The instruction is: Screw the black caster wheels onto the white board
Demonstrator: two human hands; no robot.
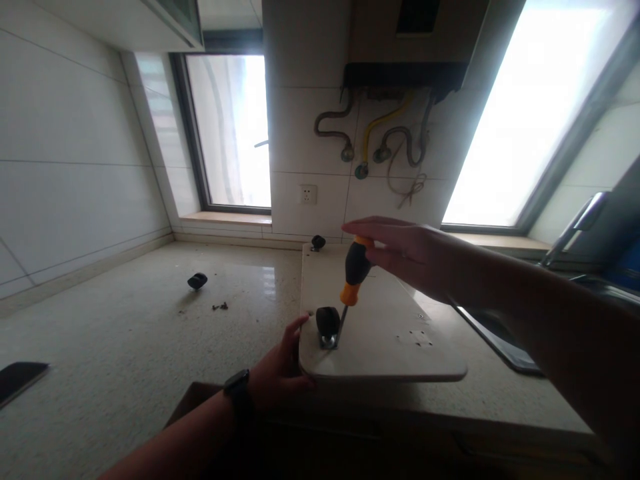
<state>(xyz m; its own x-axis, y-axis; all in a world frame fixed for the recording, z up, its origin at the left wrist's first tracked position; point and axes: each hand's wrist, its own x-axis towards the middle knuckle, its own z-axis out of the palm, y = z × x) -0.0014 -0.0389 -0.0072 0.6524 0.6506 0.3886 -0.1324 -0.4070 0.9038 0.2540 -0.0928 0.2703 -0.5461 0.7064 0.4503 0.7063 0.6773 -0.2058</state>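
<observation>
My right hand (400,250) is closed over the top of a screwdriver (357,267) with a black and orange handle. The shaft slants down, and its tip meets the metal plate of a black caster wheel (328,323). That caster sits at the near left corner of a white board (375,357) lying on the counter. My left hand (281,363), below a dark wristwatch, grips the board's left edge near this caster. A second caster (318,243) stands at the board's far left corner. Small holes mark the board's right side.
A loose caster (197,281) lies on the counter (125,333) at the left, with several small screws (220,307) near it. A dark flat object (23,381) is at the far left edge. The sink (500,340) and faucet (575,227) are on the right. Hoses hang below a wall heater (410,47).
</observation>
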